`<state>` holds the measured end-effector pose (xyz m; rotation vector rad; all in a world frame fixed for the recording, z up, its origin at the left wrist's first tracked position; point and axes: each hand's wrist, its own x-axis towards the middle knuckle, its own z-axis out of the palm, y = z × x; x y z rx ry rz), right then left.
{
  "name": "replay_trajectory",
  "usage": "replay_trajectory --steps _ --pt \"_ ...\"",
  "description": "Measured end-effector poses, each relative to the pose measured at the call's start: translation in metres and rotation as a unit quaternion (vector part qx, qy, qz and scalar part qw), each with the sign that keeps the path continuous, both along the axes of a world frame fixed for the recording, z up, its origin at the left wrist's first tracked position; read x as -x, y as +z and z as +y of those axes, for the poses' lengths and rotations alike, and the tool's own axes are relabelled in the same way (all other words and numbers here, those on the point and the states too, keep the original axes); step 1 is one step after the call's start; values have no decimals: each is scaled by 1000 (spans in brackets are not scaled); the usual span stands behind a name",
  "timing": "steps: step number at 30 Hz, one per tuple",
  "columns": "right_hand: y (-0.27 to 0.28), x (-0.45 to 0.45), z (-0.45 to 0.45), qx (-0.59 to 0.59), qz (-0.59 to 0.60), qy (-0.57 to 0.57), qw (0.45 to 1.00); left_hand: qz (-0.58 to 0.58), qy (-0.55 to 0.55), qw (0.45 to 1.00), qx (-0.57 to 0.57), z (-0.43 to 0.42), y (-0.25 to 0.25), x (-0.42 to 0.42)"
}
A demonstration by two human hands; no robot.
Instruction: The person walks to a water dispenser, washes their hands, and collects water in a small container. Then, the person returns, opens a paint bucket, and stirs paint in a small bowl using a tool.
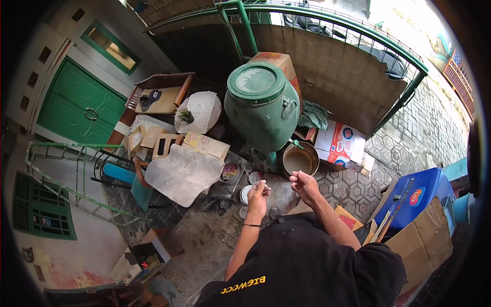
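My left hand [259, 198], with a dark band at the wrist, is raised in front of me with its fingers curled together. Beside it, my right hand [307, 188] has thumb and fingertips pinched. Whatever either hand holds is too small to make out. Just beyond my right hand stands a round bucket [316, 166] with murky liquid inside. Over the bucket juts a green tap [296, 144] near the foot of a big green lidded barrel [261, 110]. Close to my left hand are a white tub [246, 194] and a smaller white container [254, 177].
A pale irregular board [184, 174] lies on the left, near cardboard boxes [207, 145] and a green metal ladder frame [76, 192]. At right sit a blue cooler box [424, 197] and a cardboard sheet [422, 238]. A green-railed wall [337, 77] runs behind the barrel.
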<state>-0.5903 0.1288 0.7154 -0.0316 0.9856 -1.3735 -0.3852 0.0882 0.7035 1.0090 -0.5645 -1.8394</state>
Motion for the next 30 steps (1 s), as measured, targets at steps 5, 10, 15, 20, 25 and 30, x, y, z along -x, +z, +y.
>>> replay_trajectory --steps 5,10,15,20,25,30 --pt "-14 28 -18 -14 37 -31 999 41 -9 999 -20 -17 0 18" --pt "-22 61 -45 11 -25 -32 999 14 -63 998 -24 -34 -4 40" --pt "-12 89 -67 -28 28 -18 999 -10 -68 997 -41 -62 -12 80" --pt "-54 145 -108 -41 101 3 994 -1 -76 996 -43 -90 -27 118" --pt "-119 193 -137 -88 -18 5 996 -79 -25 994 -74 -110 -47 161" --pt "-197 211 -138 -198 -30 -5 980 -92 -55 979 -174 -121 -103 179"
